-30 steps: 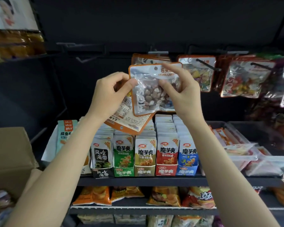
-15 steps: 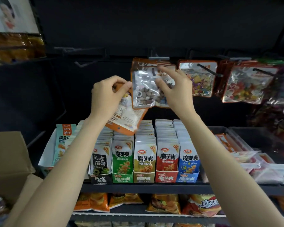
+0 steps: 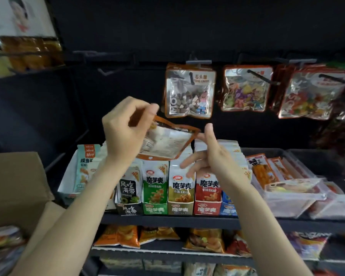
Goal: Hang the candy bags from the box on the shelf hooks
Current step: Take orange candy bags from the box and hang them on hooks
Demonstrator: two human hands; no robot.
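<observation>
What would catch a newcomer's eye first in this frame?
The two bare hands mid-frame: the left hand pinches an orange-edged candy bag turned back-side up, while the right hand hovers open beside it. Just above, a clear orange-trimmed bag of stone candy hangs on a black shelf hook, with colourful candy bags to its right.

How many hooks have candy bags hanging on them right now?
3: stone-candy hook above the hands, second hook to its right, third hook at far right. More may be hidden beyond the frame's right edge.

1. Hanging candy bag (image 3: 189, 92): "石头糖", with partly hidden "TONE CANDY"
2. Black box (image 3: 129, 198): "风吃海带"
3. Green box (image 3: 155, 193), tan box (image 3: 180, 196), red box (image 3: 208, 193): "魔芋爽"
</observation>
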